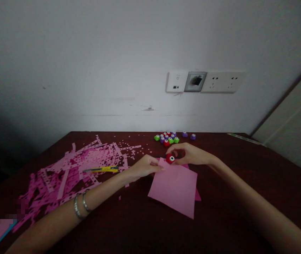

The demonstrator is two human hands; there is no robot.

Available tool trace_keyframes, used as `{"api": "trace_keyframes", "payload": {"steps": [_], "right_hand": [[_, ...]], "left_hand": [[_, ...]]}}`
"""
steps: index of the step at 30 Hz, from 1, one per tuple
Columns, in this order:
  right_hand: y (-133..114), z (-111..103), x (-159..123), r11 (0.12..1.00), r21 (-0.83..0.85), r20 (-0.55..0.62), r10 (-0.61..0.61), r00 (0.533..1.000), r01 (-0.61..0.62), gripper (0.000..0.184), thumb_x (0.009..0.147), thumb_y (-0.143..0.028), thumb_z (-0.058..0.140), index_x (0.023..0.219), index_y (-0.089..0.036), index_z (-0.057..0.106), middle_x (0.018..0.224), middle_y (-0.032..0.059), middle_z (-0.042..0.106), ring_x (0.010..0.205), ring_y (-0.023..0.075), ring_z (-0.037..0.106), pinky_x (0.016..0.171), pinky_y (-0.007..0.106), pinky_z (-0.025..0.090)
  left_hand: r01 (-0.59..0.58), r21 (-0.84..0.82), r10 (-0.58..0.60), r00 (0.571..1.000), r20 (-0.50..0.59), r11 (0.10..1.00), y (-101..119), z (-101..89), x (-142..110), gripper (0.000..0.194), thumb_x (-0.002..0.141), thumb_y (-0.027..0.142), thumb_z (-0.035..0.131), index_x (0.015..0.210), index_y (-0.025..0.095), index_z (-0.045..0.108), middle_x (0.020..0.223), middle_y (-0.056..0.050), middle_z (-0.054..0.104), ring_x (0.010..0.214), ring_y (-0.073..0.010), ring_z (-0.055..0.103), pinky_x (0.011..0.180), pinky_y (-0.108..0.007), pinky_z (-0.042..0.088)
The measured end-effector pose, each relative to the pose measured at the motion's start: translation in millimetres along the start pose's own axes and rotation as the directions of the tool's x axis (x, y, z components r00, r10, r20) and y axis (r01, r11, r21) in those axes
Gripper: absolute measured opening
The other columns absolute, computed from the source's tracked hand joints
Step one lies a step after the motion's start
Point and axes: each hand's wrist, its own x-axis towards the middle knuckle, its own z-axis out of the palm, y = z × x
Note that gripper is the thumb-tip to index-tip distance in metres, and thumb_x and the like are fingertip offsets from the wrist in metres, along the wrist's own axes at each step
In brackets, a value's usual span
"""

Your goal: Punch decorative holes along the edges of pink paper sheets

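Paper (175, 187), pale pink, flat-faced

No text, label, brand or number can be read. A faint marking (178, 76) on the white wall plate (173, 82) is too small to make out.

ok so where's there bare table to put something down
Bare table: past the right forearm to the right edge, and in front of the pink sheet, between left forearm and right. Crowded: the left, under paper strips and the yellow cutter, and the back middle, around the coloured pieces.
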Motion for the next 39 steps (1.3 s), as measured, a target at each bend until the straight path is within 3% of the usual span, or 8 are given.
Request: {"api": "trace_keyframes", "payload": {"steps": [12,20,27,39], "right_hand": [[0.9,-0.2,-1.8,0.999,0.022,0.019,0.023,1.0,-0.023,0.024,0.07,-0.035,0.066,0.085,-0.018,0.06,0.075,-0.0004,0.056,0.066,0.0118,0.047,0.056,0.024,0.036],[0.7,-3.0,-2.4,0.999,-0.031,0.02,-0.005,1.0,0.006,0.026,0.071,-0.031,0.064,0.095,-0.02,0.062,0.079,0.0002,0.057,0.07,0.013,0.048,0.061,0.026,0.038],[3.0,-0.1,-2.4,1.0,0.02,0.023,0.023,0.999,-0.023,0.025,0.07,-0.035,0.066,0.085,-0.017,0.058,0.078,0.0008,0.058,0.069,0.0126,0.048,0.059,0.025,0.038],[4.2,-2.0,-3.1,1.0,-0.022,0.029,-0.005,1.0,0.005,0.024,0.071,-0.023,0.062,0.095,-0.02,0.06,0.083,0.0006,0.059,0.071,0.0127,0.049,0.06,0.025,0.038]], "left_hand": [[-0.002,0.039,0.001,1.0,0.026,0.999,-0.9,1.0,-0.5,0.023,0.068,0.035,0.066,0.064,0.012,0.065,0.057,0.001,0.058,0.051,-0.0072,0.047,0.054,-0.022,0.035],[0.031,0.004,-0.031,0.999,0.04,1.0,-0.8,0.7,0.0,0.025,0.066,0.036,0.067,0.075,0.013,0.068,0.067,-0.003,0.064,0.058,-0.0093,0.053,0.059,-0.024,0.04],[0.005,0.007,-0.006,0.999,0.05,1.0,-2.5,0.5,0.6,0.023,0.068,0.034,0.066,0.074,0.012,0.068,0.065,-0.002,0.063,0.055,-0.0084,0.051,0.056,-0.023,0.038],[0.019,0.015,-0.019,0.999,0.032,1.0,-2.9,0.3,1.4,0.027,0.067,0.037,0.066,0.077,0.012,0.068,0.068,-0.004,0.065,0.059,-0.01,0.054,0.06,-0.025,0.041]]}}
